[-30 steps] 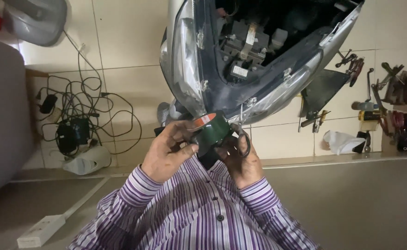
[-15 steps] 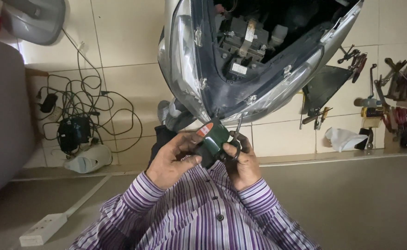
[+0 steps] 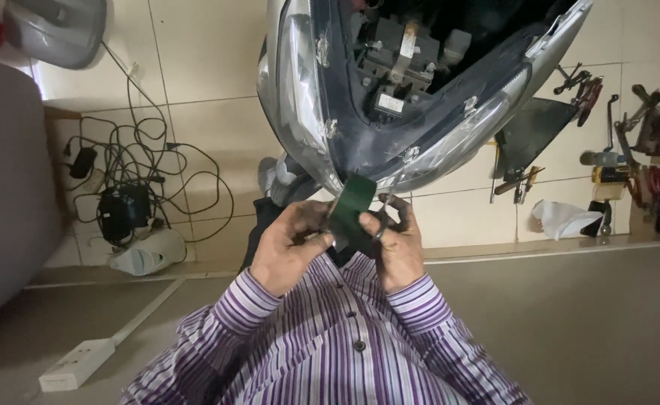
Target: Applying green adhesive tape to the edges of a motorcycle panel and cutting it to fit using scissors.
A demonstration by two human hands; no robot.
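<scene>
Hands pinching dark green tape roll (image 3: 351, 211) just below scooter headlight fairing (image 3: 390, 120). Left hand (image 3: 291, 251) fingers curled, gripping roll's side; right hand (image 3: 396, 247) closed on its other edge beside thin metal tool (image 3: 385, 214). Tape not yet touching fairing; exposed wiring waiting.

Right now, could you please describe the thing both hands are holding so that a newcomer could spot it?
Find the scooter's front fairing. Just beneath it, the left hand and right hand grip a dark green roll of tape, the only green object there.
</scene>
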